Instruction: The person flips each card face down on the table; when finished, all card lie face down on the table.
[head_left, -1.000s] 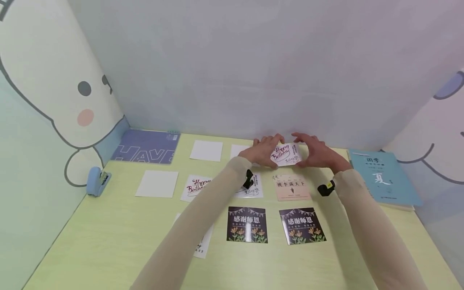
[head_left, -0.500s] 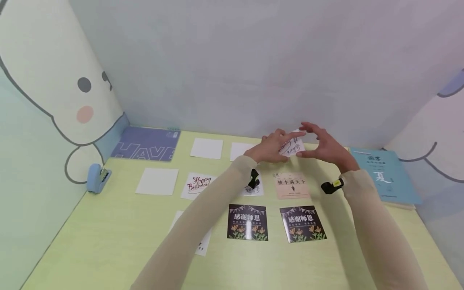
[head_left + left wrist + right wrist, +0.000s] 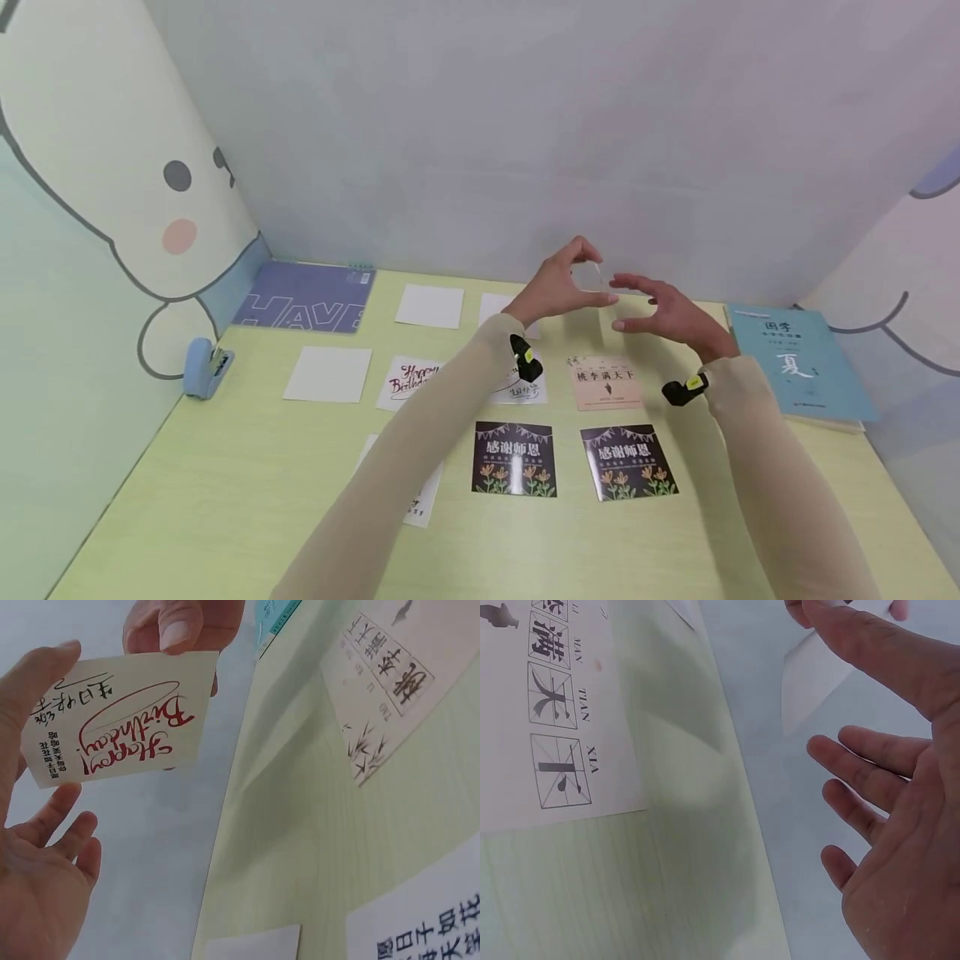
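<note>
Nearest, as the head view has it and counting clock directions from the hands, two dark 感谢师恩 cards lie flat, the first point(image 3: 514, 459) toward seven o'clock and the second point(image 3: 630, 463) toward six. Beyond them, the pink 桃李满天下 card point(image 3: 607, 384) lies at six o'clock, and a Happy Birthday card point(image 3: 408, 379) between eight and nine, partly covered by the left sleeve point(image 3: 438, 433). Farther out, the left hand point(image 3: 551, 287) and the right hand point(image 3: 667, 315) face each other, with the raised Happy Birthday card point(image 3: 139, 724) between them. It is off the table point(image 3: 247, 475) — at about two o'clock from the left hand and ten from the right — and appears almost edge-on from the head. The left hand grips it across its width, digits at opposite edges, the printed face toward the left wrist camera. The right hand has thumb and fingers spread in a curve about the card's other end; whether they pinch it I cannot tell. A blue 夏 book point(image 3: 802, 362) sits between three and four o'clock — farthest out, the purple HAVE notebook point(image 3: 306, 297) lies at nine, by the wall point(image 3: 450, 142).
</note>
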Available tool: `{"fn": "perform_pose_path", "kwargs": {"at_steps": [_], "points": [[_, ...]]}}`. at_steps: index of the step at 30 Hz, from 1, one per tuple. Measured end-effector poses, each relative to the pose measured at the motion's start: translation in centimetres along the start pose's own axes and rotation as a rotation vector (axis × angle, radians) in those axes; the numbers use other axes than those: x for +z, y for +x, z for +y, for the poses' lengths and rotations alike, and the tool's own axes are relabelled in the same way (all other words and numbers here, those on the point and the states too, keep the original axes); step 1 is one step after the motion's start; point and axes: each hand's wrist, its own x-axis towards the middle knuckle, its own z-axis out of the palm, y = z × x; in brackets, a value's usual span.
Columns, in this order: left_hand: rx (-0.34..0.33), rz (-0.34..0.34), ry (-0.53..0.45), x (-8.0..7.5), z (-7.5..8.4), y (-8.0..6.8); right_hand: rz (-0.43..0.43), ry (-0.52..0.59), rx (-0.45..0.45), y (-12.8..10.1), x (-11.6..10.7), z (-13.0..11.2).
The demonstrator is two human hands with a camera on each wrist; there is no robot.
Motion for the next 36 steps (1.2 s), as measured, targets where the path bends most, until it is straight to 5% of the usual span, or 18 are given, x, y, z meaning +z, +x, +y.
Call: {"fn": "perform_pose_path", "kwargs": {"at_steps": [11, 14, 22, 30, 36], "points": [[-0.015, -0.066, -0.061, -0.5, -1.6, -0.3, -0.068, 0.019, 0.02, 0.1, 0.4, -0.3], [0.0, -0.109, 0.03, -0.6, -1.8, -0.3, -0.066, 0.0, 0.013, 0.2, 0.4, -0.3], [-0.072, -0.215, 0.508, 0.3, -2.2, -0.7, -0.052, -0.179, 0.08, 0.5, 1.2, 0.3], [-0.14, -0.264, 0.686, 0.6, -2.3, -1.8, -0.057, -0.247, 0.089, 0.9, 2.4, 1.1], [-0.141, -0.269, 0.688, 0.5, -2.3, -2.0, -0.071, -0.253, 0.106, 0.7, 2.6, 0.8]]}}
